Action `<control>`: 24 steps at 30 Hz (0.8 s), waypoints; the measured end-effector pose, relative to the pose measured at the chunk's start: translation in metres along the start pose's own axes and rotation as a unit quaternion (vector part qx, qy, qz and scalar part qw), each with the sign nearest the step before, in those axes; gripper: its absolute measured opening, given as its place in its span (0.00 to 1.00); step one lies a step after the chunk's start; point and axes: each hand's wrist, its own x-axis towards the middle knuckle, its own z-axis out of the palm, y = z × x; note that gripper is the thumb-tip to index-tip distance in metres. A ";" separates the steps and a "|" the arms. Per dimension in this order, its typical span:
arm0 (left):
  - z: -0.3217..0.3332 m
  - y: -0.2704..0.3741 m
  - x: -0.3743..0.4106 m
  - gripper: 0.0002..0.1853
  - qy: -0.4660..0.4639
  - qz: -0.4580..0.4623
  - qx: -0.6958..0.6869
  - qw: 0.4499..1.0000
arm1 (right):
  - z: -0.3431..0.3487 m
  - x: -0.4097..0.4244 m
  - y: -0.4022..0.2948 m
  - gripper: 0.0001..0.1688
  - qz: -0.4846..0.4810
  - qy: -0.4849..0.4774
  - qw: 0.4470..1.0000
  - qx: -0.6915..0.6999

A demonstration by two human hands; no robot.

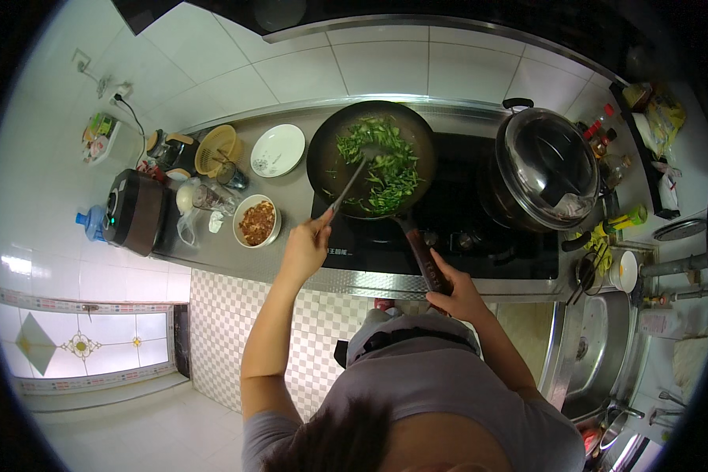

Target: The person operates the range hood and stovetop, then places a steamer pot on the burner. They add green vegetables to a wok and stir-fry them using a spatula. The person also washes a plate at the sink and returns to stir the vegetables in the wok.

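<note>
A dark wok [330,150] rests over the left part of the black glass gas hob [360,251], tilted towards its left. Chopped green vegetables [389,192] lie inside, in a curved heap on the right side. My left hand [308,245] grips the metal shaft of a spatula [349,187], whose head is among the greens and partly hidden by them. My right hand [457,293] is closed around the wok's long brown handle [423,256]. Left of the hob stand a white bowl of browned, chopped food [257,223] and a white plate [278,150].
A large lidded pot [546,168] stands on the hob's right. Glasses, a yellow basket [217,150] and a rice cooker [134,212] crowd the left counter [218,259]. Bottles [605,141] stand at the back right, near the steel sink [599,348]. The range hood [448,20] hangs above.
</note>
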 end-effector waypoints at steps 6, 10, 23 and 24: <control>-0.099 0.064 -0.051 0.17 -0.075 -0.013 0.084 0.994 | 0.001 -0.003 0.004 0.50 -0.013 0.019 0.999 -0.027; -0.072 0.051 -0.038 0.16 -0.042 0.020 0.169 0.985 | 0.003 -0.003 0.004 0.50 -0.027 0.020 0.999 -0.021; -0.030 0.039 0.005 0.16 -0.073 -0.001 0.044 0.996 | -0.002 -0.001 0.003 0.52 -0.011 0.001 0.998 -0.058; -0.049 0.047 -0.005 0.17 -0.071 0.002 0.085 0.994 | -0.002 -0.001 0.003 0.52 -0.010 0.000 0.998 -0.062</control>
